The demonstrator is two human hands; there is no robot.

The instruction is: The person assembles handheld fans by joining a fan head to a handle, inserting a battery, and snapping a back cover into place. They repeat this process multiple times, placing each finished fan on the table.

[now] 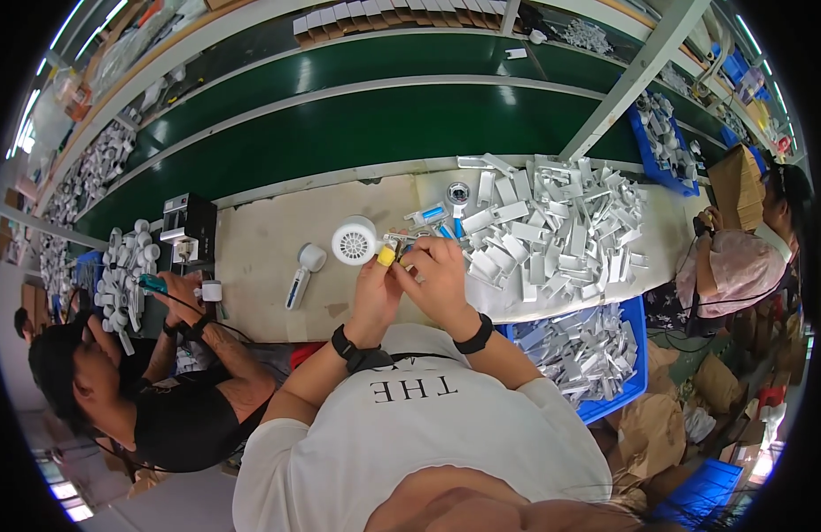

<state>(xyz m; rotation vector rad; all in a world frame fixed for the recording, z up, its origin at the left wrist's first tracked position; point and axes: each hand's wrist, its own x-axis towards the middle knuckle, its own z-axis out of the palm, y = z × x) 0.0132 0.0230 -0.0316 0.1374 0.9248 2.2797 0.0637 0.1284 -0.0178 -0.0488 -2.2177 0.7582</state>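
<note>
My left hand [375,297] is closed, its fingertips around a small yellow block-shaped part [387,256]. Beside it my right hand [437,277] has its fingers pinched together at the same spot; what lies between them is too small to make out. Just beyond the fingers is a white round head with a slotted grille [354,240], and whether it is joined to the yellow part I cannot tell. To the left lies a white handheld device with a round head [298,277]. Blue cylinders in white housings [433,215] rest beyond my right hand.
A heap of white plastic shells [552,222] covers the table's right side. Below it stands a blue bin [637,355] of similar shells. A black-and-silver machine [189,230] stands at left. Co-workers sit on the left [180,399] and right [738,257]. A green conveyor [366,120] runs behind.
</note>
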